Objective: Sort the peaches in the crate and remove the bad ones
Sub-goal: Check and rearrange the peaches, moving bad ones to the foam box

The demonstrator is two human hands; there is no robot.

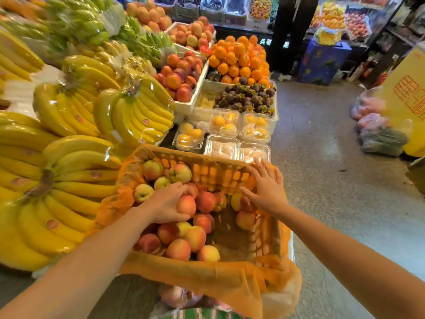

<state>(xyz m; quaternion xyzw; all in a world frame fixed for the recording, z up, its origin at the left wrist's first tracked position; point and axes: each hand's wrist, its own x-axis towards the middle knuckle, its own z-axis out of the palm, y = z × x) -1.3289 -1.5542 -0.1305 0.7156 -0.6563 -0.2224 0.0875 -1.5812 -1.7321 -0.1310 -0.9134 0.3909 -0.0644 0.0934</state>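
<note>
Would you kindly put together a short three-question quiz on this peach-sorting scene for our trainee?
1. True or false: the left hand grips a peach in the crate.
2. The right hand, fingers spread, rests on: A) the crate's far right corner, B) the oranges, C) the floor.
3. Fill in: the wrapped fruit stacked to the left of the crate is ___.

Key: 1 true; 2 A; 3 bananas.
</note>
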